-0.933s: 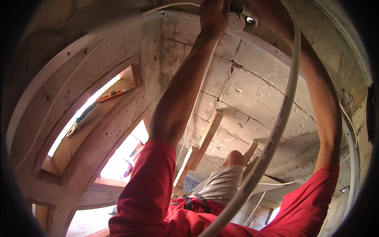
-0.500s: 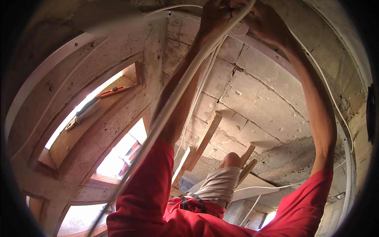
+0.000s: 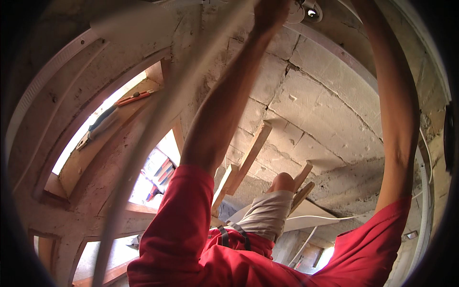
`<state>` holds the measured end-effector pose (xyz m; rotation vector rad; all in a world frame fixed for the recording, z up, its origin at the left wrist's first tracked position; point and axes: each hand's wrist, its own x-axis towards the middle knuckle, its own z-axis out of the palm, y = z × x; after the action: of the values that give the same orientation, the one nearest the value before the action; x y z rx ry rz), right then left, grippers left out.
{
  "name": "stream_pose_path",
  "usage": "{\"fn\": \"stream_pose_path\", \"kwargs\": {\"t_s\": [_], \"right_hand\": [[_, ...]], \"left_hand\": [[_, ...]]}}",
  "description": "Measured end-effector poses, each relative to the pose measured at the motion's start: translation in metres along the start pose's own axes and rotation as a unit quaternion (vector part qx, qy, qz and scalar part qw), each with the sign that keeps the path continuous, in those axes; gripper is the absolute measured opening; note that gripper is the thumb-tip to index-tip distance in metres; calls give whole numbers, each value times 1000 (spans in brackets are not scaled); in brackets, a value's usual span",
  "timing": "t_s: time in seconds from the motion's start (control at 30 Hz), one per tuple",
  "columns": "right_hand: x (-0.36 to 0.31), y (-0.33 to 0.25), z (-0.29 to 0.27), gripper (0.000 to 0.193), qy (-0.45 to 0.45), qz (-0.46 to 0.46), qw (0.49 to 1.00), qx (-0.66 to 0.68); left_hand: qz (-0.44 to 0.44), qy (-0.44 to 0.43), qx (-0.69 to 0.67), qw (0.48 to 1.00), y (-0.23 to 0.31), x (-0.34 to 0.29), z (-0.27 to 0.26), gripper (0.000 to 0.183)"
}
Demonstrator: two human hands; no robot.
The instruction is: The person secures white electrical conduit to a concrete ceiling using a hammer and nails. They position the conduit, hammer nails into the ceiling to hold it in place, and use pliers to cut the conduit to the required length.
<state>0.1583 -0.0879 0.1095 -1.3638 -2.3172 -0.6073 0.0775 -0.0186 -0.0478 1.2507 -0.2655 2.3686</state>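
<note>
My left hand (image 3: 272,13) is raised to the top edge, its fingers mostly cut off there. Close beside it are a pale round disc (image 3: 296,15) and a small round fitting (image 3: 312,13) with a bright spot. My right forearm (image 3: 393,86) reaches up past the top edge, so the right hand is out of sight. A thick pale cable (image 3: 138,148), blurred, slants from near the left hand down to the lower left. Whether the left hand grips it cannot be made out.
Pliers (image 3: 86,137) and an orange-handled cutter (image 3: 135,97) lie on the ledge of a slanted opening. A lower opening shows several tools (image 3: 165,171). Wooden battens (image 3: 253,148) stand against the block wall (image 3: 325,115). A perforated metal channel (image 3: 423,205) curves along the right.
My hands have moved apart; the right has gone up out of view. The thick cable has swung left, away from the spot between them. The small fitting now shows beside the disc.
</note>
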Motion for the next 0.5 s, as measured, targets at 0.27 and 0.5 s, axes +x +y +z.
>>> {"fn": "stream_pose_path", "kwargs": {"t_s": [0.27,0.5], "right_hand": [[-30,18,16,49,103,-83,946,-295],[-40,47,29,43,271,-289,813,-427]], "left_hand": [[59,-90,194,975,-2,-5,8,31],[49,-31,286,956,3,6,4,22]]}}
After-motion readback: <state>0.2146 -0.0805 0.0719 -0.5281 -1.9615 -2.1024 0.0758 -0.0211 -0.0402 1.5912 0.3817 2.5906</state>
